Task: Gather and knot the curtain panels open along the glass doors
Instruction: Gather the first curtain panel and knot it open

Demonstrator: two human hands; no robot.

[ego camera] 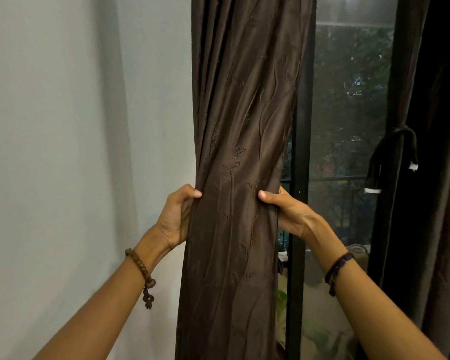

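Observation:
A dark brown curtain panel (242, 126) with a faint woven pattern hangs straight ahead, bunched into a narrow column. My left hand (177, 214) grips its left edge, thumb on the front and fingers hidden behind the cloth. My right hand (286, 211) grips its right edge at the same height, thumb in front. Further right hangs a second dark curtain panel (421, 178), gathered at mid height by a dark tie (395, 152).
A pale wall (76, 152) fills the left side. Behind the curtains stand glass doors (348, 100) with a black frame post (299, 203); foliage and a balcony railing show through the glass.

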